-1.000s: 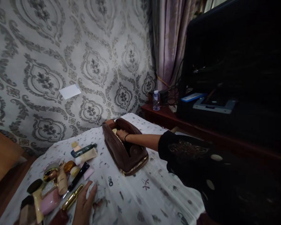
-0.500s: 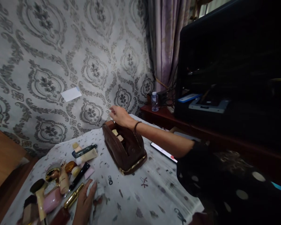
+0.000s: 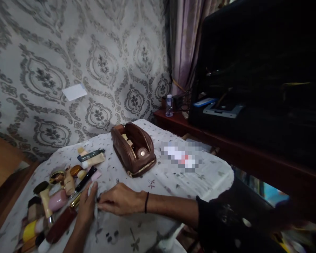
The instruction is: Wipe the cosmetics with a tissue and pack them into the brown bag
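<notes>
My left hand (image 3: 86, 207) is low at the left, beside the cosmetics, its fingers closed around a white thing that looks like a tissue or cloth, mostly hidden. My right hand (image 3: 121, 199) is just right of it, fingers curled in a pinch; a small dark spot shows at the fingertips, too unclear to name. Beyond both hands a brown cosmetic bag (image 3: 129, 159) stands unzipped, with a few gold-capped items (image 3: 128, 140) inside. Next to my left hand lie a gold tube (image 3: 76, 201), a dark red case (image 3: 61, 225) and a black-capped tube (image 3: 85, 180).
On the patterned cloth (image 3: 171, 182) at left are a pink bottle (image 3: 58, 200), a brush (image 3: 45, 196), a foundation bottle (image 3: 69, 182) and several tubes. A blurred-out flat item (image 3: 180, 156) lies right of the bag. A clear bottle (image 3: 169, 106) stands by a large black screen (image 3: 258, 70).
My right hand has come back from over the bag's far end to beside my left hand. The bag's open top is now uncovered. The view has shifted slightly.
</notes>
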